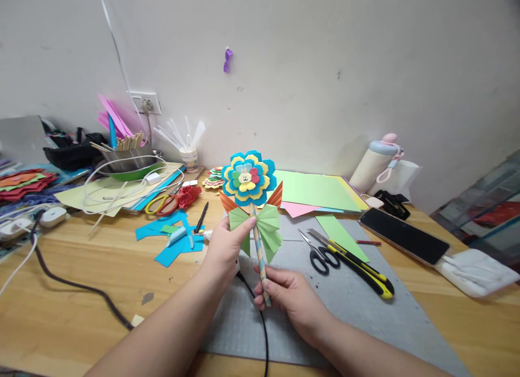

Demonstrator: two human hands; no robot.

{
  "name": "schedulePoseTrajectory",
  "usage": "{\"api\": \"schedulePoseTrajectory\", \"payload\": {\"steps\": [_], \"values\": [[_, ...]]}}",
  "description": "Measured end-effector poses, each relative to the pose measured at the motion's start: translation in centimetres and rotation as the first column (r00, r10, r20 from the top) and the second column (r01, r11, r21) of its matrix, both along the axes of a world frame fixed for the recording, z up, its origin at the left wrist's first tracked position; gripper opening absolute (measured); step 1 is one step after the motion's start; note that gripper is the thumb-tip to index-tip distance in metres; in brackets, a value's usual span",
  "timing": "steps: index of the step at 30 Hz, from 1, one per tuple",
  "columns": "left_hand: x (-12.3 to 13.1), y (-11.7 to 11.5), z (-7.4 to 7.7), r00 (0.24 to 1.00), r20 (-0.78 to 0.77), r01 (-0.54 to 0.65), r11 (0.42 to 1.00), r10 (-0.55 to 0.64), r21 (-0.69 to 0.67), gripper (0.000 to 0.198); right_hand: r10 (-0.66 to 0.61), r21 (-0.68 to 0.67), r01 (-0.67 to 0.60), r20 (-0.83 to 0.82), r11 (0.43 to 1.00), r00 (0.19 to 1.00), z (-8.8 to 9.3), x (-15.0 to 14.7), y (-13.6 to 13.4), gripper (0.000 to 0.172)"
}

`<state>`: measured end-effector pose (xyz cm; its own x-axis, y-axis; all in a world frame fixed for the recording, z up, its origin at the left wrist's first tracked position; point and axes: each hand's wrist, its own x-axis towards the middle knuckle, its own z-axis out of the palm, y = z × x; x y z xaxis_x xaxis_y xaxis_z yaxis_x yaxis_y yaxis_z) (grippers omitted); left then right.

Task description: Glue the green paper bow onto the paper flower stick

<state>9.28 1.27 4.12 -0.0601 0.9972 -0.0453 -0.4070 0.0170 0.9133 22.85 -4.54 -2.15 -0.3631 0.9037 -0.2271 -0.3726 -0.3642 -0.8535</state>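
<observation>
A layered paper flower [248,177] in blue, yellow and other colours, with a small face at its centre, tops a striped paper stick [259,252]. Just below the flower a green paper bow [262,228] with orange wings sits on the stick. My left hand [226,245] pinches the bow's left side between thumb and fingers. Lower down, my right hand [289,297] is closed around the bottom of the stick and holds it upright above the grey cutting mat [357,317].
Black scissors [319,253] and a yellow-black utility knife [361,268] lie on the mat, a phone [404,235] to the right. Coloured paper sheets [312,192], blue scraps [173,241], yellow-red scissors [162,203], cables [73,285] and a bottle [376,160] crowd the wooden desk.
</observation>
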Motion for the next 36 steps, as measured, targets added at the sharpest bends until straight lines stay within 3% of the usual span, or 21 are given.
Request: {"api": "schedulePoseTrajectory", "payload": {"steps": [13,36], "values": [[0.31,-0.33,-0.49,0.993,-0.046,-0.107,0.994,0.108,0.015,0.036,0.019,0.038,-0.021,0.069,0.999,0.997,0.3,-0.16,-0.04,0.034],[0.12,-0.41,0.14,0.993,-0.076,-0.092,0.996,0.092,-0.003,0.042,0.009,0.03,-0.012,0.088,0.999,0.996,0.19,-0.07,-0.04,0.034]]}}
